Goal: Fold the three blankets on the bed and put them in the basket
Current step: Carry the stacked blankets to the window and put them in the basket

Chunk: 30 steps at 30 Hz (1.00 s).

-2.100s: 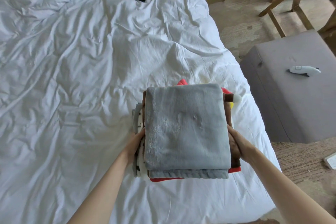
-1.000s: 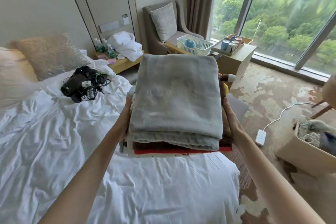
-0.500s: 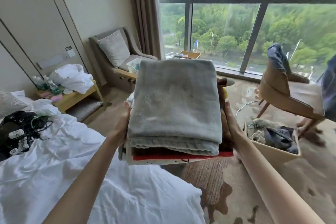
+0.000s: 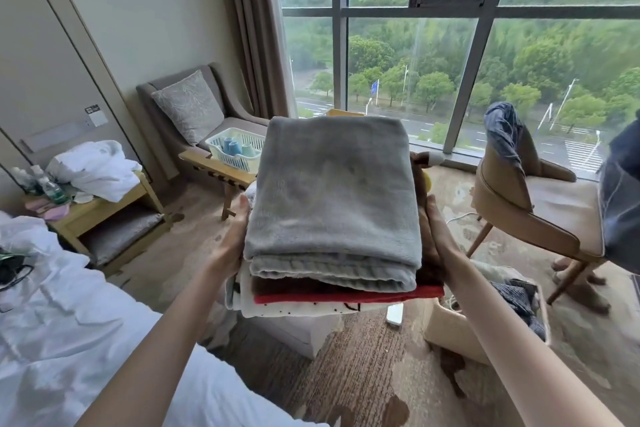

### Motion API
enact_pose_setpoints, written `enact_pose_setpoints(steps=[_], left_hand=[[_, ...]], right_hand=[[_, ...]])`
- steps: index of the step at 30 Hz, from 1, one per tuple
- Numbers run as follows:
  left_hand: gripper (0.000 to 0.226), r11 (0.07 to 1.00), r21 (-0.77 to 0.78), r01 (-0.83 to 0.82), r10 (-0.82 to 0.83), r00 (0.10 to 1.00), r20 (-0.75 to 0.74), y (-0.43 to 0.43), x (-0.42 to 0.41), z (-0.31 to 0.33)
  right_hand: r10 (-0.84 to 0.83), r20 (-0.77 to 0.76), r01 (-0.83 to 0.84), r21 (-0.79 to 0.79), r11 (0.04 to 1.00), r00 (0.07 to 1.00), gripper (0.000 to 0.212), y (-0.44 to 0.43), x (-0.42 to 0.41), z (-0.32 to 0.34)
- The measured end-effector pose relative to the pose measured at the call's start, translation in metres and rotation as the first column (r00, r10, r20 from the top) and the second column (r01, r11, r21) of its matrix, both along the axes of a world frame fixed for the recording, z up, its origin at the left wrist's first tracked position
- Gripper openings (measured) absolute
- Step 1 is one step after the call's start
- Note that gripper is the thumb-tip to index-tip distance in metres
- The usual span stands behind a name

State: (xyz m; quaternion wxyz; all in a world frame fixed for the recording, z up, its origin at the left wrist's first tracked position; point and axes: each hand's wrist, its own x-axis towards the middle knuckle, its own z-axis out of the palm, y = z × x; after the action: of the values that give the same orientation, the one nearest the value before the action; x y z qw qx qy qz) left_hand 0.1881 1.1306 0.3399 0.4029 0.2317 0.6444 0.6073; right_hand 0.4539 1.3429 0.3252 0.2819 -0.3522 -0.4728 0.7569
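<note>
The fingers of both hands were hidden beneath the stack of three folded blankets (image 4: 332, 236); only a thumb of each showed, lying up against the stack's side. The left hand (image 4: 230, 243) gripped the left edge and the right hand (image 4: 438, 239) the right edge, the stack clamped between them and held level in the air at chest height. A plush grey fleece blanket (image 4: 332, 191) lay on top and covered most of the brown-and-red blanket (image 4: 346, 296) and the white printed blanket (image 4: 277, 308) under it, of which only edges showed. The beige fabric basket (image 4: 446, 326) stood on the carpet, below and right of the stack, partly cut off by the right forearm; dark cloth lay inside it. The white-sheeted bed (image 4: 69, 322) lay at lower left, apart from the stack.
</note>
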Motion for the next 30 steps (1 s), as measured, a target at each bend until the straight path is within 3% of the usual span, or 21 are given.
enact_pose_setpoints(steps=[3,11,14,17,22,30], left_hand=[[0.061,0.999,0.006,0.033,-0.033,0.999,0.004,0.043,-0.015,0.004],[0.060,0.994,-0.026,0.106,-0.103,0.989,0.102,0.193,-0.103,-0.005],[0.058,0.995,-0.010,0.100,-0.099,0.994,0.039,0.264,-0.147,-0.001],[0.037,0.999,0.019,0.040,-0.040,0.999,-0.022,0.332,-0.191,0.012],[0.071,0.997,0.036,0.062,-0.060,0.997,-0.056,0.444,-0.246,0.025],[0.058,0.982,0.051,0.183,-0.187,0.978,0.090,0.625,-0.327,0.012]], right_hand=[[-0.002,0.015,0.002,-0.018,1.000,1.000,0.063,0.043,-0.016,0.000],[-0.011,0.031,0.010,0.027,1.000,0.999,0.058,0.193,-0.096,-0.003],[-0.016,0.046,0.014,0.027,1.000,0.999,0.065,0.257,-0.142,0.007],[-0.023,0.032,0.022,0.054,0.998,0.999,0.062,0.320,-0.186,0.018],[-0.083,-0.015,0.083,0.046,0.995,0.996,0.063,0.421,-0.236,0.025],[-0.090,-0.018,0.091,0.058,0.994,0.996,0.065,0.596,-0.313,0.009]])
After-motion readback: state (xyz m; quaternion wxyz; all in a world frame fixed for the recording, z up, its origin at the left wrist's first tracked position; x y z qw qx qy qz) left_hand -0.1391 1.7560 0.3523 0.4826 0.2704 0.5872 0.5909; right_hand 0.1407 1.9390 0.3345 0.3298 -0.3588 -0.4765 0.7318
